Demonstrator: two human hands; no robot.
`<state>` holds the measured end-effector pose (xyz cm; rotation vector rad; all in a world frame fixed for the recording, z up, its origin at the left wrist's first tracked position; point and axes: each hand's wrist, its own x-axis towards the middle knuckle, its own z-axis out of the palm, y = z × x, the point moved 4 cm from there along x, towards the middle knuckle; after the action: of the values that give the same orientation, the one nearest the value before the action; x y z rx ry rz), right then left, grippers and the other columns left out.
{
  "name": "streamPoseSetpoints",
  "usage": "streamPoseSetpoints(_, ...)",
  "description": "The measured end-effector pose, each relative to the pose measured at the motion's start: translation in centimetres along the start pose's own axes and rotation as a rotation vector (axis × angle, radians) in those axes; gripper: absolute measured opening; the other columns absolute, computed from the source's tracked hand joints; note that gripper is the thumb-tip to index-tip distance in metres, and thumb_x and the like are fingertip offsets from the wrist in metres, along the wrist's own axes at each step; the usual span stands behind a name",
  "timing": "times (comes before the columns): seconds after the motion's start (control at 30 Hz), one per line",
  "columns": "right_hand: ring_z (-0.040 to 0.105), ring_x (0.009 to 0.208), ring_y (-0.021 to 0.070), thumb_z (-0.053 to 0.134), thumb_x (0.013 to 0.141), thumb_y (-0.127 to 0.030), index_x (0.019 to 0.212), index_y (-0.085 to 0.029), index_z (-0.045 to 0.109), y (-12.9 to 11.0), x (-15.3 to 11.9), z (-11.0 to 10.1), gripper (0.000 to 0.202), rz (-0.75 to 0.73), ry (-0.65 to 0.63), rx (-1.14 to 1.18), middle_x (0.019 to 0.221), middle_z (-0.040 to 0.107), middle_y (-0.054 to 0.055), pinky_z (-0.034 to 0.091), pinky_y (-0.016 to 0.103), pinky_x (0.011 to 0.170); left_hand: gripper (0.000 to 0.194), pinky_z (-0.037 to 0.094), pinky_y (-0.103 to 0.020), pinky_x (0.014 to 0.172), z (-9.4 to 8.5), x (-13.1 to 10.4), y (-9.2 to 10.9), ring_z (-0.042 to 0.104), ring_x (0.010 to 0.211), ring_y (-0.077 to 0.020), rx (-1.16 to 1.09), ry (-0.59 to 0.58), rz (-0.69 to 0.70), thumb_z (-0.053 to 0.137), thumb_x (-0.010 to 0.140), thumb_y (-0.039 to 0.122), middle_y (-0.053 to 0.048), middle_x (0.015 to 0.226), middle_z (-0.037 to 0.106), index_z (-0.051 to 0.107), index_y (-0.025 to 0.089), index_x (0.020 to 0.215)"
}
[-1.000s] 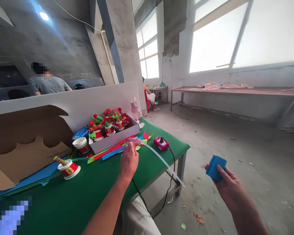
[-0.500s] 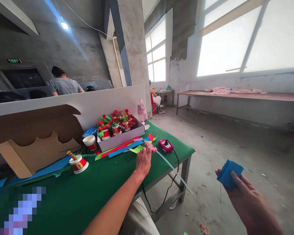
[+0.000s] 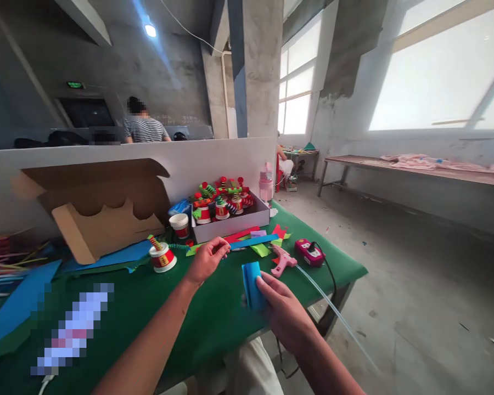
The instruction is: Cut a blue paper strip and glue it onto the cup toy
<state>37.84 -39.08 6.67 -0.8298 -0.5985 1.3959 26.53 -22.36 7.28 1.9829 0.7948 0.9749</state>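
Observation:
In the head view, my left hand (image 3: pixel 209 260) is closed in a pinch at the near end of a blue paper strip (image 3: pixel 255 241). My right hand (image 3: pixel 283 307) grips a folded blue piece (image 3: pixel 253 282), apparently paper, over the table's front part. Just beyond it a pink glue gun (image 3: pixel 283 260) lies on the green tabletop, a long clear glue stick (image 3: pixel 333 307) jutting from its back. To the left of my left hand, a red and white paper cup (image 3: pixel 162 258) stands upside down with a coiled paper spring on top.
An open box (image 3: pixel 230 226) holds several decorated cups and coiled paper figures. Stacked paper cups (image 3: pixel 179 225), a cut cardboard box (image 3: pixel 107 230) and a pink bottle (image 3: pixel 265 181) line the back. A magenta power adapter (image 3: pixel 309 252) with a black cable sits near the right edge.
My left hand has let go of the glue gun and moved left to the blue strip. My right hand has brought the folded blue piece in over the table. The view has turned left.

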Motion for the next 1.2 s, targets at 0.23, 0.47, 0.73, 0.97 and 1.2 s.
streamPoseSetpoints(0.23, 0.064, 0.063, 0.0136, 0.085, 0.067, -0.038, 0.091, -0.018, 0.067, 5.4, 13.9, 5.0, 0.037, 0.174, -0.306, -0.122, 0.078, 0.069, 0.001, 0.049, 0.025, 0.060, 0.039, 0.046, -0.027, 0.067, -11.2, -2.5, -4.7, 0.057, 0.068, -0.0128, -0.475, 0.213, -0.186, 0.074, 0.070, 0.048, -0.003, 0.076, 0.065, 0.068, 0.015, 0.089)
streamPoseSetpoints(0.47, 0.064, 0.063, 0.0113, 0.085, 0.067, -0.041, 0.092, -0.017, 0.064, 7.9, 18.4, 6.1, 0.041, 0.278, -0.417, -0.169, 0.078, 0.068, 0.001, 0.047, 0.021, 0.058, 0.034, 0.043, -0.024, 0.066, -12.7, -4.2, -8.0, 0.049, 0.070, -0.0110, -0.439, 0.154, -0.229, 0.074, 0.072, 0.037, 0.001, 0.076, 0.054, 0.065, 0.016, 0.097)
streamPoseSetpoints(0.73, 0.065, 0.066, 0.0125, 0.083, 0.071, -0.040, 0.095, -0.017, 0.063, 8.3, 17.5, 6.1, 0.038, 0.371, -0.504, -0.176, 0.080, 0.065, -0.001, 0.048, 0.023, 0.058, 0.028, 0.045, -0.026, 0.071, -11.5, -4.3, -6.3, 0.049, 0.075, -0.0132, -0.318, -0.057, -0.284, 0.074, 0.071, 0.034, 0.001, 0.080, 0.052, 0.063, 0.018, 0.092)
streamPoseSetpoints(0.97, 0.065, 0.066, 0.0133, 0.082, 0.071, -0.040, 0.094, -0.018, 0.064, 8.2, 17.4, 5.9, 0.037, 0.383, -0.527, -0.205, 0.079, 0.065, -0.001, 0.048, 0.023, 0.058, 0.023, 0.044, -0.025, 0.066, -11.9, -4.5, -6.9, 0.050, 0.072, -0.0135, -0.258, -0.060, -0.310, 0.073, 0.071, 0.034, 0.001, 0.075, 0.055, 0.065, 0.017, 0.084)
streamPoseSetpoints(1.2, 0.065, 0.066, 0.0129, 0.080, 0.074, -0.041, 0.097, -0.016, 0.065, 8.4, 17.2, 5.9, 0.037, 0.395, -0.566, -0.195, 0.082, 0.067, 0.002, 0.047, 0.021, 0.056, 0.022, 0.045, -0.028, 0.070, -11.3, -4.6, -7.4, 0.055, 0.073, -0.0156, -0.261, -0.070, -0.350, 0.075, 0.068, 0.035, -0.001, 0.075, 0.061, 0.071, 0.018, 0.081)
